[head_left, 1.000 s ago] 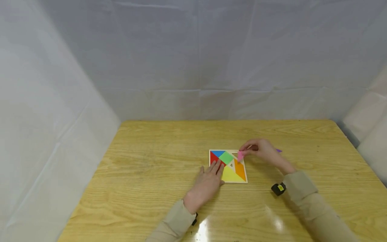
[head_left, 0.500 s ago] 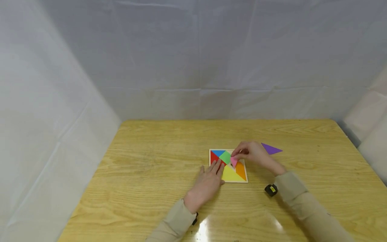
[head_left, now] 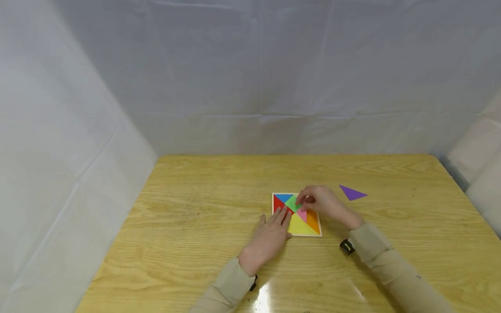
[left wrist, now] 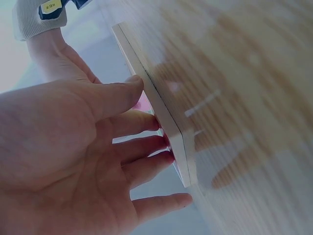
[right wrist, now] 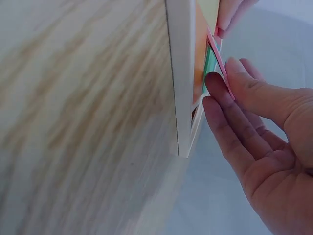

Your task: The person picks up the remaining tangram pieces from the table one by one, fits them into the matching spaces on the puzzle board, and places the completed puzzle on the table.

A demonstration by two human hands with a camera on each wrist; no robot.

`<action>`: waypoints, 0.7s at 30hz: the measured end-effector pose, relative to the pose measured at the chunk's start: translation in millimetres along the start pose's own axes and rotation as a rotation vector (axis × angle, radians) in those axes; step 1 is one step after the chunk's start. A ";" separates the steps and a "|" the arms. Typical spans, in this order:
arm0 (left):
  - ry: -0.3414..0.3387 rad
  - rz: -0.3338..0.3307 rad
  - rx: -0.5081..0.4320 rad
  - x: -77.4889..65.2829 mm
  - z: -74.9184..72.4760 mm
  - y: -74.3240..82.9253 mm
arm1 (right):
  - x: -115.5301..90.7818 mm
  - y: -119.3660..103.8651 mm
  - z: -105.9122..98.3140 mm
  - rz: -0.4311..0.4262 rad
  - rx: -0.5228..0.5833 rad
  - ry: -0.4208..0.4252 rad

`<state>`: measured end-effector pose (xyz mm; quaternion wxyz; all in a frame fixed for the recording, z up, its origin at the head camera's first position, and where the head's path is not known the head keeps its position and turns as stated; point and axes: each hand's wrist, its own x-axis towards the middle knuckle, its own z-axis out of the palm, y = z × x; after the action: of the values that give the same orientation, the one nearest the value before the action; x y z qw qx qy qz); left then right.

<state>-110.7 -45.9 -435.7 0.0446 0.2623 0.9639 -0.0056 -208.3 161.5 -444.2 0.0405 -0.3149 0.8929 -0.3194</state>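
A square tangram board (head_left: 307,236) lies on the table, its tray holding red (head_left: 278,203), blue (head_left: 282,198), green (head_left: 291,202), yellow (head_left: 300,227) and orange (head_left: 312,221) pieces. My left hand (head_left: 269,237) rests on the red piece with extended fingers; in the left wrist view its thumb lies at the board's side edge (left wrist: 156,100). Between thumb and fingers my right hand (head_left: 324,201) pinches a pink triangle (right wrist: 223,68) over the tray, one end tipped down between the green and orange pieces. The right fingers partly cover the green piece.
A purple triangle (head_left: 353,193) lies on the wooden table (head_left: 195,208), right of the board and beyond the right hand. White sheeting (head_left: 250,87) hangs behind the table and along both sides.
My right hand has brought the pink triangle leftward and down, from the board's upper right edge to the gap beside the green piece. The purple triangle has come into full view. The left hand stays put.
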 end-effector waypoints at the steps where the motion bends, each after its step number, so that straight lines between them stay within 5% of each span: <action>1: 0.002 0.001 0.002 -0.1 -0.2 0.0 | 0.5 -0.4 0.8 -0.004 -0.008 0.006; 13: 0.005 0.007 0.033 0.3 1.5 -1.3 | -1.9 -4.2 2.9 -0.003 -0.056 0.033; 21: 0.012 0.002 0.024 0.1 2.5 -2.5 | -5.1 0.1 1.7 0.065 -0.211 0.026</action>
<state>-111.8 -48.1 -438.2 0.0355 0.2640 0.9637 -0.0155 -203.9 163.6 -446.3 0.0058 -0.2843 0.9317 -0.2259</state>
